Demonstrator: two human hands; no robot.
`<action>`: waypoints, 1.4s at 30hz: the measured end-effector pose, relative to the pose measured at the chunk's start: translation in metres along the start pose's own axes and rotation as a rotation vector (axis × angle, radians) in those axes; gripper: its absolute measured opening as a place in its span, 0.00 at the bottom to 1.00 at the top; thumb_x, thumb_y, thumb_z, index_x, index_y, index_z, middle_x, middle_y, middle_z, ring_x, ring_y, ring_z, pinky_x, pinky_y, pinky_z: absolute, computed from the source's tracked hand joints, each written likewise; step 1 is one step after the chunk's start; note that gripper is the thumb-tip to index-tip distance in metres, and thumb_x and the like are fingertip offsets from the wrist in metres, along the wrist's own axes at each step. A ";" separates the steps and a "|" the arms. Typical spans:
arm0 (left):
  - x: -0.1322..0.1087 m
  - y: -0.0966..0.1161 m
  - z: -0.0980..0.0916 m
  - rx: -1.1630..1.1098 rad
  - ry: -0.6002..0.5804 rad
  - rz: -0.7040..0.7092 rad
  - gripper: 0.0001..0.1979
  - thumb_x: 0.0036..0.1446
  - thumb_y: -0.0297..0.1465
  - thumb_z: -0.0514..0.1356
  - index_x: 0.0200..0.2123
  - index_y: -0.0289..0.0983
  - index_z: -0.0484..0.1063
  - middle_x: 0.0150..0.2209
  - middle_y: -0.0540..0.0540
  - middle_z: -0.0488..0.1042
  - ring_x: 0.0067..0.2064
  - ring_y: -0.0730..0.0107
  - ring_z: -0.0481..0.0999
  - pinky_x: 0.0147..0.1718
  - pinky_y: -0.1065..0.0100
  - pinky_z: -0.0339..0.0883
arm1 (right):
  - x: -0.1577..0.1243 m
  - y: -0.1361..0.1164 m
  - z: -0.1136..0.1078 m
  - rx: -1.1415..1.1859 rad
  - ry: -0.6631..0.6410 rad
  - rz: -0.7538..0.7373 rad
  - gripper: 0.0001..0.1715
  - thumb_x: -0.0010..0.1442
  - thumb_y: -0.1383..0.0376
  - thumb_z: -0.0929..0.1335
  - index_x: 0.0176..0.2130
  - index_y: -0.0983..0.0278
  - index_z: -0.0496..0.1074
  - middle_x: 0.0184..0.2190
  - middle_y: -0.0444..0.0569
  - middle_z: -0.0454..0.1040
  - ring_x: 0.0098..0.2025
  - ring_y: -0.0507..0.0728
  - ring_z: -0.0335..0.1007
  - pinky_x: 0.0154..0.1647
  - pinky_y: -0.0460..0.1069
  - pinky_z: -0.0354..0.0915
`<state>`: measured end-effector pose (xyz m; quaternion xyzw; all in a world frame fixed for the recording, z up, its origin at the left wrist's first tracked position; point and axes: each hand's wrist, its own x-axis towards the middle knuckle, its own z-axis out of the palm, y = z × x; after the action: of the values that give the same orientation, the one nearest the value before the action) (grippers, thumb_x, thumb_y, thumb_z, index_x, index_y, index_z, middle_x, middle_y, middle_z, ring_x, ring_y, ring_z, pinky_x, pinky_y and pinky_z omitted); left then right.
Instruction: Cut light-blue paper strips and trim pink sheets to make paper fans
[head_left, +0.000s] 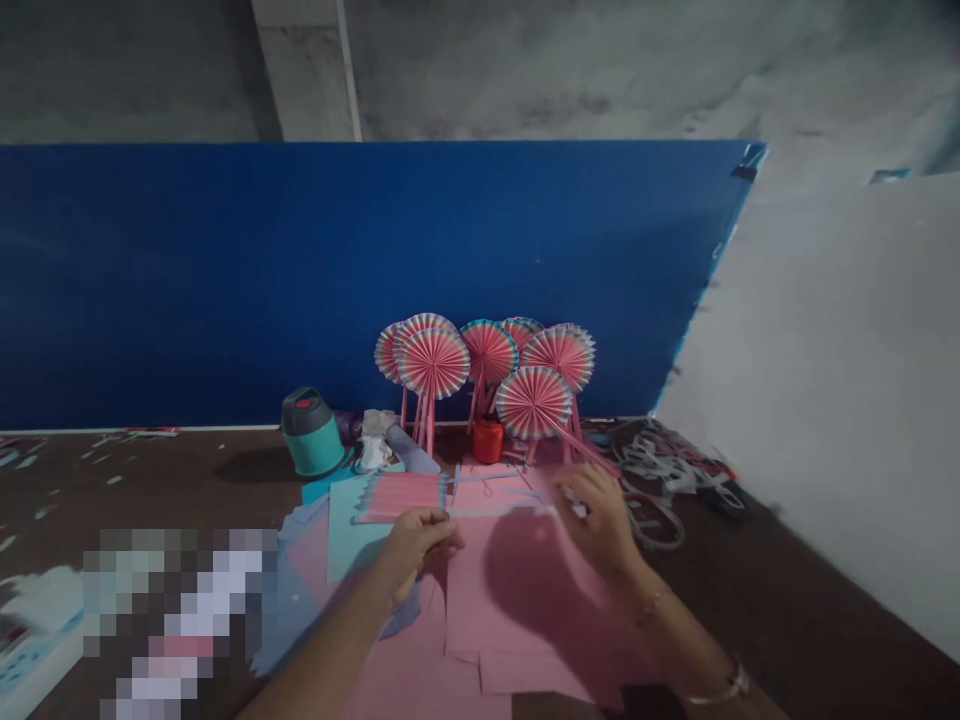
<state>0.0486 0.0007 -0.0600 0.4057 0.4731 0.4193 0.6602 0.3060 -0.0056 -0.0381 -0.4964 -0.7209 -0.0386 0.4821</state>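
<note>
My left hand [420, 550] is closed, thumb against fingers, over the pink sheets beside the lower right edge of a pleated pink paper [403, 497]. What its fingertips hold, if anything, is too small to tell. To the right, my right hand [598, 518] is raised over the pink paper [510, 600] with its fingers curled together. A small pale spot shows at its slightly blurred fingertips, but I cannot make out what it is. Thin strips and a red thread [486, 487] lie between the hands. Several round pleated paper fans [433, 363] stand behind on pink sticks.
A red container [487, 441] stands before the fans. At the left back are a teal pot with a dark lid [311, 435] and crumpled white material [375, 440]. White cords [660, 470] lie tangled at right. A blue panel [337, 260] closes off the back.
</note>
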 end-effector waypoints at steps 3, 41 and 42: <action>-0.003 -0.002 0.007 0.016 -0.001 0.074 0.18 0.36 0.40 0.72 0.24 0.35 0.71 0.22 0.50 0.75 0.26 0.73 0.76 0.29 0.73 0.69 | -0.006 -0.040 0.015 -0.047 -0.172 -0.214 0.12 0.64 0.67 0.63 0.32 0.62 0.74 0.30 0.49 0.76 0.35 0.57 0.66 0.39 0.52 0.55; -0.004 -0.006 0.010 0.349 0.031 0.401 0.07 0.43 0.34 0.61 0.24 0.36 0.70 0.23 0.50 0.71 0.26 0.71 0.69 0.28 0.71 0.62 | -0.011 -0.058 0.058 0.129 -0.273 -0.168 0.10 0.61 0.72 0.63 0.38 0.63 0.74 0.40 0.54 0.76 0.42 0.58 0.70 0.42 0.51 0.64; -0.005 -0.006 0.010 0.348 0.029 0.409 0.07 0.43 0.34 0.61 0.24 0.36 0.70 0.22 0.52 0.69 0.25 0.73 0.67 0.27 0.72 0.61 | -0.010 -0.056 0.058 0.151 -0.251 -0.139 0.11 0.61 0.71 0.64 0.41 0.63 0.74 0.43 0.55 0.76 0.45 0.59 0.70 0.45 0.52 0.64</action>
<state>0.0585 -0.0071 -0.0623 0.5942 0.4558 0.4619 0.4752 0.2265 -0.0094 -0.0527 -0.4086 -0.8090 0.0448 0.4201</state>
